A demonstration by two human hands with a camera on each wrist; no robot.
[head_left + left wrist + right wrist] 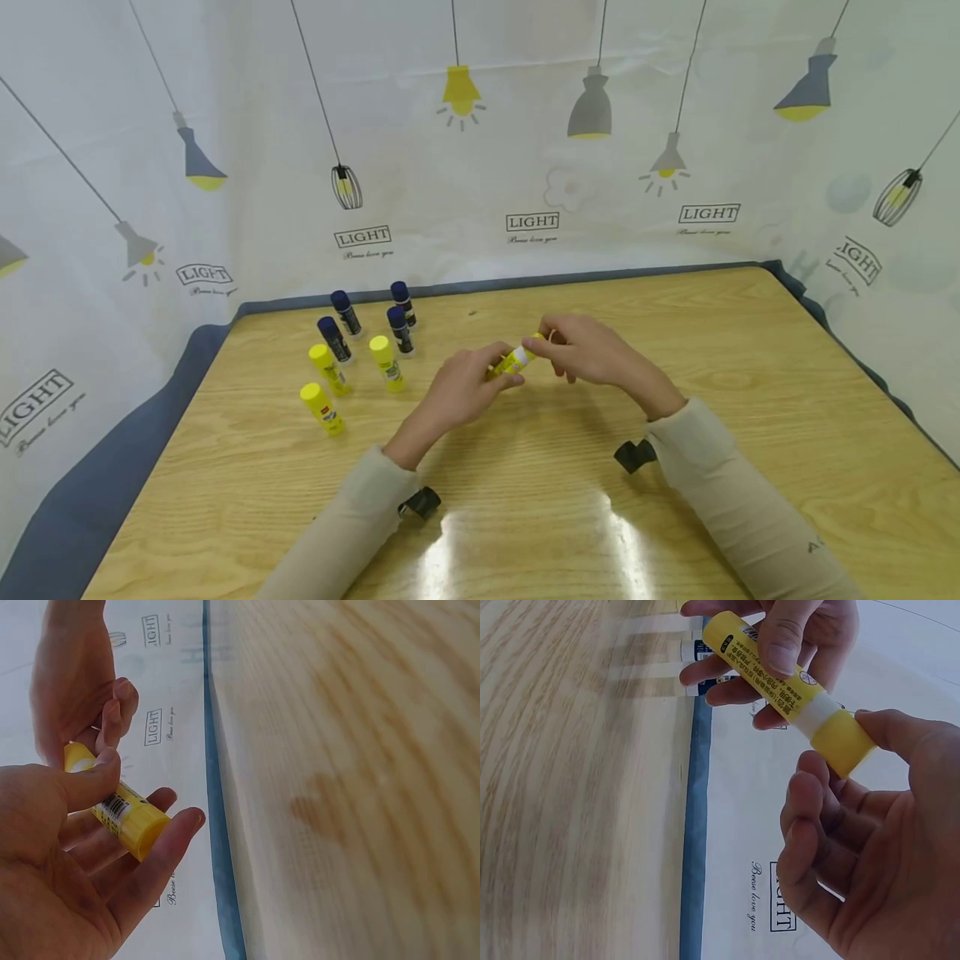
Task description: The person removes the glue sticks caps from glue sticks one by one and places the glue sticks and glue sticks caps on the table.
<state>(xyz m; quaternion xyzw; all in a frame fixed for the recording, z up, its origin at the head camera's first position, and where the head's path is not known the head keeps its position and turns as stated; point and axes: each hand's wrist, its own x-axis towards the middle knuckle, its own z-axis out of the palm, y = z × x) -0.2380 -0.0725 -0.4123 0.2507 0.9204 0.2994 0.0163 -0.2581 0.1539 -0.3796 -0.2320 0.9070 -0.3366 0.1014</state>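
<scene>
A yellow glue stick (515, 361) is held above the table between both hands, tilted. My left hand (468, 385) grips its yellow barrel, thumb across the printed label, as the left wrist view shows with the glue stick (124, 814) base toward the camera. My right hand (592, 350) pinches the yellow cap end between thumb and fingers. In the right wrist view a white band shows on the glue stick (780, 682) between the barrel and the cap (844, 744).
Left of the hands stand several upright glue sticks: yellow ones (386, 364) nearer and dark blue-capped ones (346, 313) behind. A wooden table (525, 517) lies below, with a lamp-printed curtain (465, 167) along its back edge. Black straps (634, 457) hang at both wrists.
</scene>
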